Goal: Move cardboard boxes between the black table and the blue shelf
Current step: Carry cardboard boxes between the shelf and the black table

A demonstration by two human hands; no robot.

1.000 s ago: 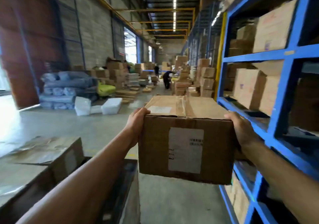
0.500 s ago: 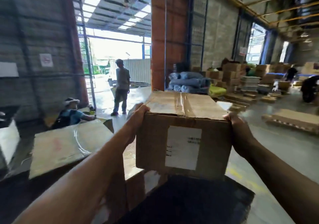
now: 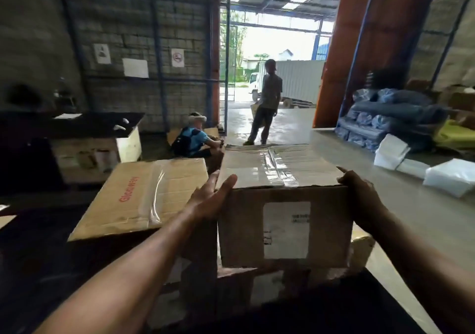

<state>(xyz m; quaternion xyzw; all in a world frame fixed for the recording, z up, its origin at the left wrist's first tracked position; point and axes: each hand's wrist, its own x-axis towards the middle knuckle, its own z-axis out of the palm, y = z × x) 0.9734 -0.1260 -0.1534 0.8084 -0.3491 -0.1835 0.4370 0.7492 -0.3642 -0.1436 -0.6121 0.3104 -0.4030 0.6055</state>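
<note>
A taped cardboard box (image 3: 282,233) with a white label faces me at the centre. My left hand (image 3: 213,197) presses flat on its left side, thumb on the top edge. My right hand (image 3: 359,200) grips its right side. The box sits on or just above another carton (image 3: 259,287) on the black table (image 3: 334,310); I cannot tell if they touch. A wider flat box (image 3: 144,195) with red lettering lies on the table just to the left. The blue shelf is out of view.
One person (image 3: 192,138) sits on the floor behind the table. A second person (image 3: 267,102) stands in the open doorway. A dark-topped bench (image 3: 97,125) stands at the back left. Blue wrapped bundles (image 3: 385,117) and white bags (image 3: 449,177) lie on the floor at right.
My view has swung left, from the blue shelf to the black table. The box stayed between both hands and has come down over the cartons on the table.
</note>
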